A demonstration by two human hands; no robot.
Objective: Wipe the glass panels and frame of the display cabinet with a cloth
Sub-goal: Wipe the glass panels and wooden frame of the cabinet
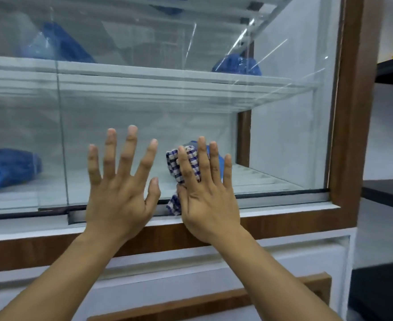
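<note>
The display cabinet has sliding glass panels [271, 135] set in a brown wooden frame [350, 126]. My left hand [119, 188] lies flat on the lower part of the glass with its fingers spread and holds nothing. My right hand [205, 193] presses a blue and white checked cloth [192, 158] against the glass just above the bottom rail, with its fingers straight over the cloth. Part of the cloth shows above the fingers and beside the thumb; the rest is hidden under the palm.
White shelves [167, 77] inside the cabinet hold blue bundled items [8, 167] at the left and upper right [237, 64]. Below the glass runs a brown rail [40, 251] over white drawers with a wooden handle [214, 300]. A dark counter [385, 188] stands at the right.
</note>
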